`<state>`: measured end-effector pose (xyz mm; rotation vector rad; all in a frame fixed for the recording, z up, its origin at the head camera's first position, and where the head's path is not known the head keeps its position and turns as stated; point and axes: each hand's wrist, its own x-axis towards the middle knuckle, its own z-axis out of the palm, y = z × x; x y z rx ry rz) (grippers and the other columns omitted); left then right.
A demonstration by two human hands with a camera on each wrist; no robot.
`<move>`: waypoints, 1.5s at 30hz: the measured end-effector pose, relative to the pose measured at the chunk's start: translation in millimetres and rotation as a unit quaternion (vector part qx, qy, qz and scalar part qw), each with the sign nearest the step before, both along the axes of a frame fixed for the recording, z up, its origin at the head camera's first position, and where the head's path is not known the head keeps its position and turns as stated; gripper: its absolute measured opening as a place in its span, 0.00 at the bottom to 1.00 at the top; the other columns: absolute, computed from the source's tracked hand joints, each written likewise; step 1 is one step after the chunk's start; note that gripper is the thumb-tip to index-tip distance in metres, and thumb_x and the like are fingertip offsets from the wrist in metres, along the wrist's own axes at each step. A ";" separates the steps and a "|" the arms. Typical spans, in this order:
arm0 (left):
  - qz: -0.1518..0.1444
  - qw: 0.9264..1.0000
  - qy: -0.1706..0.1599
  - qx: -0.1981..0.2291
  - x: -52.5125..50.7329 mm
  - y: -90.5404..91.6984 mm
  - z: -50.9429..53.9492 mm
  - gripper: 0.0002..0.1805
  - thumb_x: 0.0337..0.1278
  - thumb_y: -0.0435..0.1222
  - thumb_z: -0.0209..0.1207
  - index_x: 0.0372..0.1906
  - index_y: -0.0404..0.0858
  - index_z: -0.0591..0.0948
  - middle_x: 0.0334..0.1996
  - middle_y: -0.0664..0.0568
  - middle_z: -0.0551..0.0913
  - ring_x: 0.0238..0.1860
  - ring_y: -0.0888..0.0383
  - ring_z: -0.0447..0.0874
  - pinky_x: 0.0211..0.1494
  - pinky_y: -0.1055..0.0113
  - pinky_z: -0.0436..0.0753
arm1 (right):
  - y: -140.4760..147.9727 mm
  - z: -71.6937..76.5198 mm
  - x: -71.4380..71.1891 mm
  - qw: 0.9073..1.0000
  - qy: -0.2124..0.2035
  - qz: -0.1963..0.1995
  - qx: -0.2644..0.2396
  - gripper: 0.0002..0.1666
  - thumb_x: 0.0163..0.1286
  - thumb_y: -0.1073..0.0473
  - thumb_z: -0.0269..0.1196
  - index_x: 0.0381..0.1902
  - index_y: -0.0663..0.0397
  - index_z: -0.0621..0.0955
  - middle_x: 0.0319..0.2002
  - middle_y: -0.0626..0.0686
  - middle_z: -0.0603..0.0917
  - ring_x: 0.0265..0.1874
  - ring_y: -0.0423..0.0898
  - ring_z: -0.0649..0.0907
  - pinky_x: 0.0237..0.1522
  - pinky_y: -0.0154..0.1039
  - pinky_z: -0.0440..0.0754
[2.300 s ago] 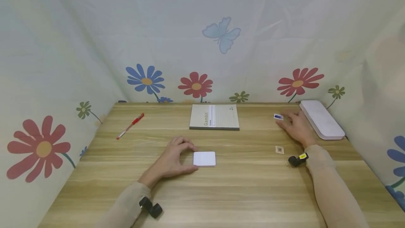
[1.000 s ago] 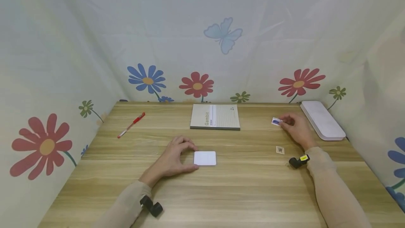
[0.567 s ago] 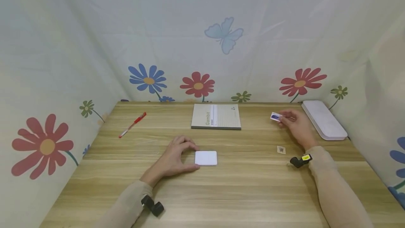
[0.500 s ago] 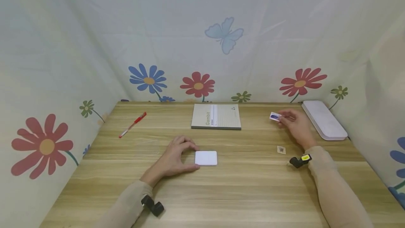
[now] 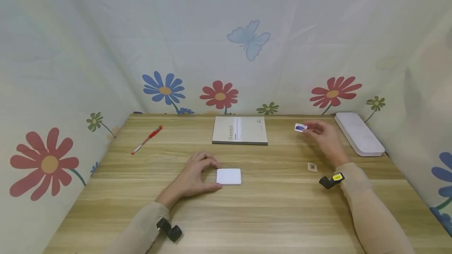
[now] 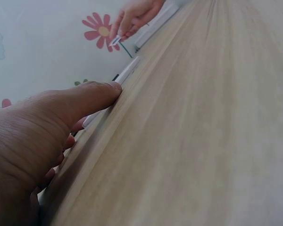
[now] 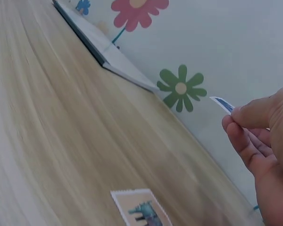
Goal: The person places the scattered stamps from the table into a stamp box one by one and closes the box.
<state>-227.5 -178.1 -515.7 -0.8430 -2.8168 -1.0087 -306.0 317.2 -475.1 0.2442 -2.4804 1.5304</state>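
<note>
My right hand (image 5: 323,138) pinches a small blue-and-white stamp (image 5: 300,127) between thumb and fingers, above the far right of the table. The right wrist view also shows this stamp (image 7: 222,103) at the fingertips. Nearer me on the wood lies a second stamp (image 5: 312,167); close up, this beige stamp (image 7: 141,209) has a toothed white edge and an animal picture. My left hand (image 5: 194,173) holds a small white rectangular card (image 5: 228,176) flat on the table, thumb at its near edge and index finger at its far edge. In the left wrist view my thumb (image 6: 94,96) hides part of it.
A notebook (image 5: 240,130) marked "Gambit" lies at the back middle. A red pen (image 5: 146,140) is at the left, near a faint clear sheet (image 5: 164,164). A long white case (image 5: 359,133) stands at the back right, by the flowered curtain (image 5: 282,62).
My right hand has picked the blue stamp up off the table and carried it slightly left. The left hand and white card have stayed in place.
</note>
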 end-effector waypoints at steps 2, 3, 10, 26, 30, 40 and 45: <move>0.001 1.000 0.001 -0.003 0.3 0.0 0.4 0.30 0.49 0.61 0.84 0.57 0.62 0.88 0.63 0.62 0.79 0.70 0.53 0.71 0.78 0.41 0.69 | -2.9 3.3 1.0 1.000 -0.002 0.009 -0.012 0.23 0.81 0.65 0.69 0.69 0.70 0.82 0.59 0.71 0.86 0.47 0.31 0.85 0.50 0.20 0.82; 0.002 1.000 0.001 -0.003 0.5 -0.1 0.5 0.30 0.49 0.62 0.84 0.57 0.62 0.88 0.63 0.62 0.79 0.70 0.53 0.71 0.78 0.41 0.70 | -4.3 4.2 1.0 1.000 0.000 0.015 -0.017 0.23 0.81 0.66 0.69 0.69 0.71 0.81 0.59 0.72 0.86 0.47 0.31 0.85 0.51 0.21 0.83; 0.003 1.000 0.001 -0.005 0.9 0.5 1.6 0.30 0.49 0.62 0.84 0.57 0.63 0.88 0.63 0.62 0.78 0.69 0.54 0.70 0.77 0.41 0.70 | -18.9 19.3 6.2 0.999 0.019 0.046 -0.019 0.23 0.78 0.66 0.72 0.67 0.70 0.84 0.56 0.73 0.87 0.44 0.30 0.87 0.49 0.23 0.85; 0.006 1.000 -0.005 -0.007 1.8 0.8 3.4 0.29 0.49 0.61 0.84 0.56 0.62 0.88 0.62 0.62 0.78 0.69 0.53 0.70 0.77 0.41 0.70 | -58.4 28.3 13.5 0.991 0.011 0.115 -0.067 0.23 0.74 0.73 0.73 0.64 0.72 0.84 0.52 0.74 0.87 0.43 0.35 0.89 0.47 0.29 0.89; 0.005 1.000 -0.005 -0.006 1.9 0.6 2.7 0.29 0.49 0.60 0.84 0.57 0.62 0.88 0.63 0.61 0.79 0.70 0.53 0.70 0.78 0.41 0.69 | -71.3 27.9 17.0 0.988 -0.007 0.130 -0.079 0.23 0.74 0.73 0.73 0.64 0.72 0.84 0.52 0.71 0.87 0.43 0.36 0.90 0.47 0.30 0.90; 0.006 1.000 -0.007 0.000 0.7 1.7 2.3 0.29 0.49 0.61 0.84 0.57 0.63 0.88 0.63 0.62 0.78 0.70 0.53 0.70 0.78 0.40 0.70 | -113.8 25.6 32.6 0.981 -0.043 0.160 -0.096 0.23 0.72 0.71 0.76 0.63 0.66 0.86 0.56 0.66 0.89 0.47 0.44 0.90 0.50 0.32 0.90; 0.005 1.000 -0.002 0.000 0.5 0.7 2.1 0.30 0.48 0.63 0.84 0.57 0.63 0.89 0.63 0.62 0.79 0.70 0.52 0.70 0.78 0.39 0.70 | -132.7 22.4 37.8 0.977 -0.063 0.177 -0.098 0.23 0.72 0.71 0.75 0.63 0.66 0.86 0.57 0.65 0.89 0.48 0.46 0.90 0.52 0.36 0.91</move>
